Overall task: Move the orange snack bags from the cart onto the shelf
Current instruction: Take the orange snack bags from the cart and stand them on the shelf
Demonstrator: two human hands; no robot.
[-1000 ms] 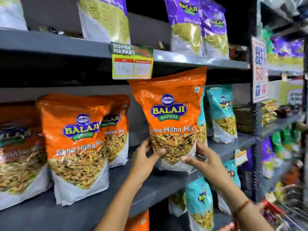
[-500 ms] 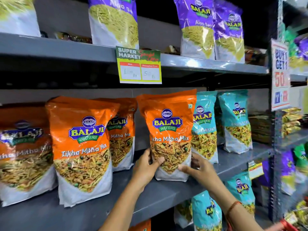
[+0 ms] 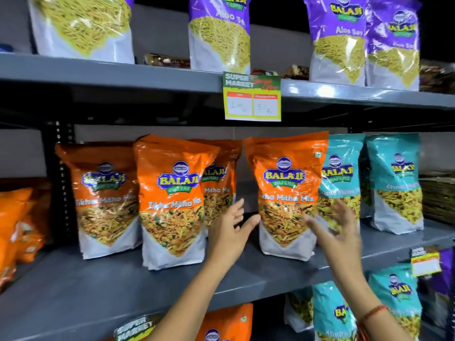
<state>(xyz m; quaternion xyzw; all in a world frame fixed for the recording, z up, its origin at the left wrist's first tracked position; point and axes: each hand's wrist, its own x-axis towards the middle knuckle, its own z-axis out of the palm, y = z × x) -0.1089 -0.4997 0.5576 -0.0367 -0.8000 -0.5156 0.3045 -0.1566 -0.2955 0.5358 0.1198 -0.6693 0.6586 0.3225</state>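
Note:
An orange Balaji snack bag [image 3: 286,188] stands upright on the grey middle shelf [image 3: 246,274], right beside the teal bags. My left hand [image 3: 230,232] hovers just left of it, fingers spread, holding nothing. My right hand [image 3: 337,232] is blurred in front of the bag's lower right corner, fingers apart, off the bag. Further left stand three more orange bags: one in front [image 3: 172,200], one behind it [image 3: 219,178], one at the left [image 3: 103,198]. The cart is out of view.
Teal bags [image 3: 394,180] fill the shelf's right part. Purple bags [image 3: 337,38] line the upper shelf, with a price card [image 3: 252,97] hanging from its edge. More orange packs [image 3: 17,230] sit far left. Below are teal bags [image 3: 337,316] and an orange bag [image 3: 226,323].
Both hands set the orange bag down on the middle shelf next to the teal bags, then let go and pulled slightly back. The camera view shifted up and left.

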